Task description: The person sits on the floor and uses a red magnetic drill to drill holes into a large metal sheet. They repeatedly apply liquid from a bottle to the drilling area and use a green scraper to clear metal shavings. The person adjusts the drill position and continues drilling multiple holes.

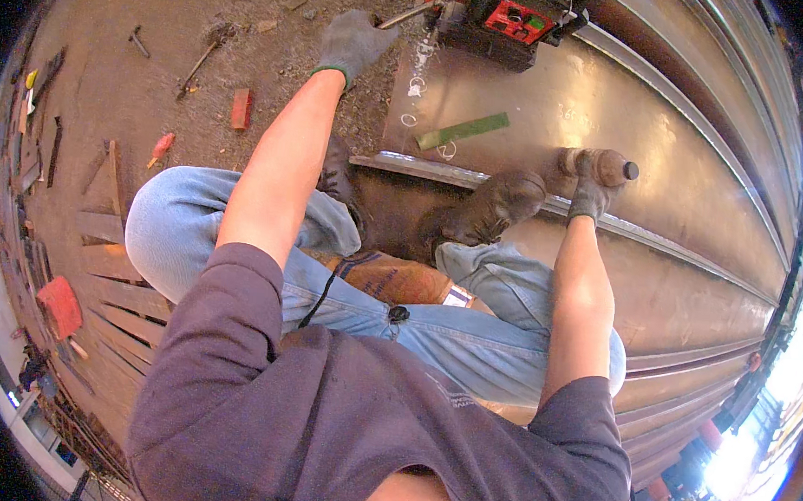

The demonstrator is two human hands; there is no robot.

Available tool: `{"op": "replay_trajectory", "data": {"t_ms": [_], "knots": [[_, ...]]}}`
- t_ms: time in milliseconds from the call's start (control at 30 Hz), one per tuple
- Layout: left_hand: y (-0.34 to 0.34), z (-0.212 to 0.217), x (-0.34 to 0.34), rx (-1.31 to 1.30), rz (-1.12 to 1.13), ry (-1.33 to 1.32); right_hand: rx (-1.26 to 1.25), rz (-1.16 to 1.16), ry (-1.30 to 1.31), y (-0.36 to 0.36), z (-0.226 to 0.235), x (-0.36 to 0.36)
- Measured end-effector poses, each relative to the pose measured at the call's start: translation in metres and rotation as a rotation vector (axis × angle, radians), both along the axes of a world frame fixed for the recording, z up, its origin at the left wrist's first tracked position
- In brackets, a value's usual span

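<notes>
My left hand (353, 44), in a grey glove, reaches forward toward a thin metal lever (416, 13) that sticks out from a red and black machine (506, 14) standing on a large steel plate (561, 103). The fingers are spread and nothing shows in them. My right hand (590, 197), also gloved, is closed around a brown bottle-shaped thing (603, 164) that lies sideways over the plate's raised edge. A green flat bar (463, 130) lies on the plate between the two hands. My boots (493, 206) rest against the steel rib.
Long steel beams (702, 206) run to the right. On the dirt floor at the left lie a red brick (240, 108), a hammer (201, 55), a red-handled tool (160, 148) and wooden slats (110, 230). A red flat object (60, 306) lies at the lower left.
</notes>
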State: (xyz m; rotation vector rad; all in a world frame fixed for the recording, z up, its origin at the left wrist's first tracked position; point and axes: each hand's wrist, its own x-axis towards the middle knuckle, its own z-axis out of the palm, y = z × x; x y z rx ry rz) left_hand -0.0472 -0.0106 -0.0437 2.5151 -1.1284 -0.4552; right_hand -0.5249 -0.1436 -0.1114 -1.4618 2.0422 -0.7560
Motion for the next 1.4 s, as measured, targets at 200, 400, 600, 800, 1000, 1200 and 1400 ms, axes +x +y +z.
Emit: {"op": "replay_trajectory", "data": {"t_ms": [200, 400, 600, 800, 1000, 1200, 1400], "knots": [[0.002, 0.009, -0.005, -0.034, -0.016, -0.002, -0.077, -0.173, -0.196, -0.012, -0.014, 0.013], [0.002, -0.008, 0.001, -0.064, -0.028, -0.024, -0.351, 0.039, -0.505, -0.025, 0.031, 0.058], [-0.002, 0.0, 0.005, -0.041, -0.066, -0.023, -0.273, 0.106, -1.014, 0.026, 0.075, 0.147], [-0.002, 0.003, -0.001, -0.057, -0.029, 0.033, 0.358, 0.359, -0.961, 0.09, 0.013, 0.19], [0.006, -0.002, 0.007, -0.029, 0.037, 0.065, 0.765, 0.375, -0.923, 0.151, 0.063, 0.237], [0.003, -0.005, 0.003, -0.081, 0.042, 0.101, 0.979, 0.268, -1.346, 0.155, 0.046, 0.243], [0.007, 0.006, -0.001, -0.094, 0.024, 0.104, 1.027, 0.289, -1.165, 0.154, 0.068, 0.245]]}}
